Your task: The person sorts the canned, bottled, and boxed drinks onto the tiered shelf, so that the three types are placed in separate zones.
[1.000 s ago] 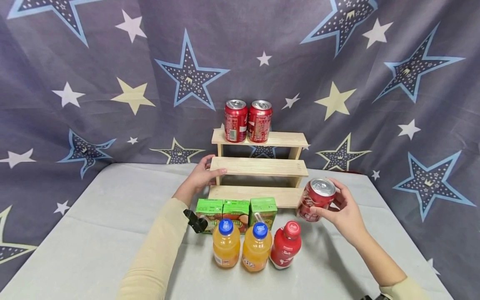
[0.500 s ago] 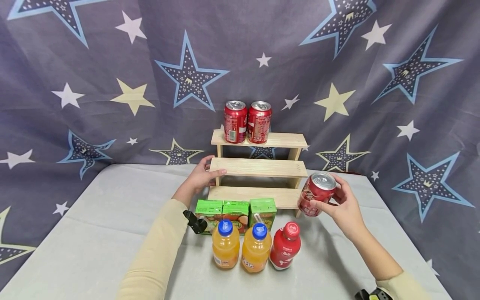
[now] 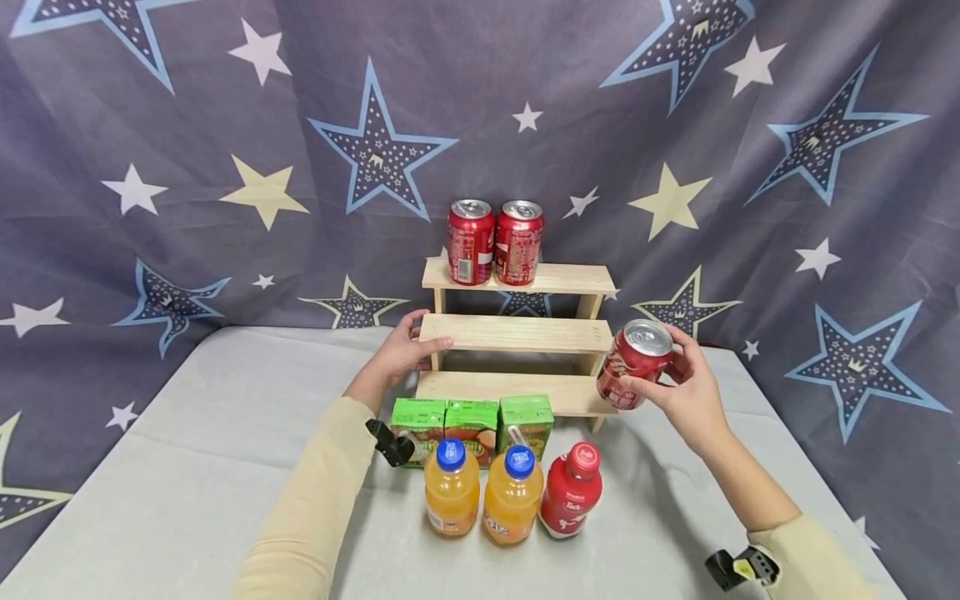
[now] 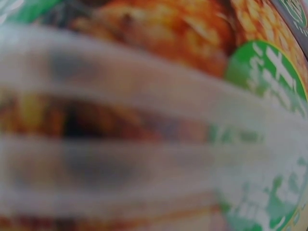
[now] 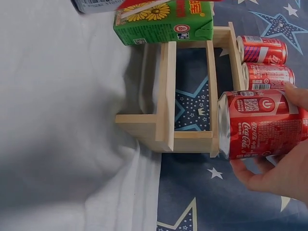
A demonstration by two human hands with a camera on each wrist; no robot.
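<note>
My right hand (image 3: 693,396) grips a red soda can (image 3: 637,367) around its side, upright and off the table, beside the right end of the three-step wooden shelf (image 3: 517,333). Coca-Cola lettering shows on this can (image 5: 262,125) in the right wrist view. At the shelf's left end, my left hand (image 3: 397,354) holds the middle step, thumb on its front edge and fingers behind. Two more red cans, the left one (image 3: 471,243) and the right one (image 3: 519,243), stand side by side on the top step.
Green juice boxes (image 3: 471,425) line up before the shelf. In front of them stand two orange drink bottles (image 3: 452,492) with blue caps and a red bottle (image 3: 572,496). A star-patterned curtain (image 3: 525,150) hangs behind. The left wrist view is filled by blurred, close-up packaging (image 4: 168,29).
My right hand has raised the soda can from low beside the bottom step to about the middle step's height. The left hand stays where it was on the shelf.
</note>
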